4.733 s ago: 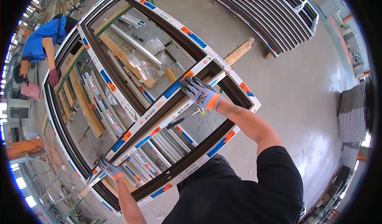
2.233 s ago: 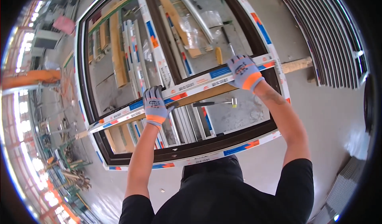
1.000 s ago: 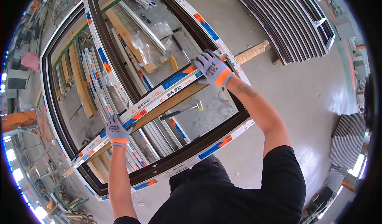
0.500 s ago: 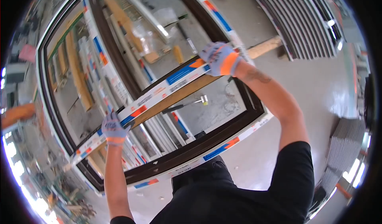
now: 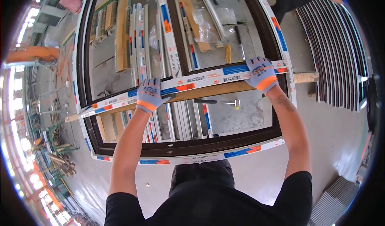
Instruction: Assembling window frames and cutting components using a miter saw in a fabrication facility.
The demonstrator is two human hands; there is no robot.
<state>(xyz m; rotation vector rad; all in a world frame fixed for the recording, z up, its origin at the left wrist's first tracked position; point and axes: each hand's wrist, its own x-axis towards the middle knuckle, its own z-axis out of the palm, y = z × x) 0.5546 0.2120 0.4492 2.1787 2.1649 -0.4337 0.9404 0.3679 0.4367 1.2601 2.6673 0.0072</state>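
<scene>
A large dark brown window frame (image 5: 208,147), its edges covered in printed white, blue and orange film, lies before me. My left hand (image 5: 151,95), in a grey glove with an orange cuff, is closed over its crossbar (image 5: 192,81), just left of where the upright bar (image 5: 171,33) joins. Near the crossbar's right end my right hand (image 5: 262,74), gloved alike, has its fingers curled over the same bar. The undersides of both grips are hidden. Below the crossbar, a hammer (image 5: 218,102) with a black handle shows through the frame's lower opening.
A wooden beam (image 5: 304,77) juts out under the frame's right side. Through the openings I see several film-covered profiles (image 5: 140,41), cardboard pieces (image 5: 123,33) and a yellow-handled tool (image 5: 228,53). Stacked dark profiles (image 5: 337,49) stand at right, with a person (image 5: 286,1) behind.
My view has turned, so the frame now sits nearly level instead of slanting. Both hands stay on the crossbar. Another person has come into view at the top right.
</scene>
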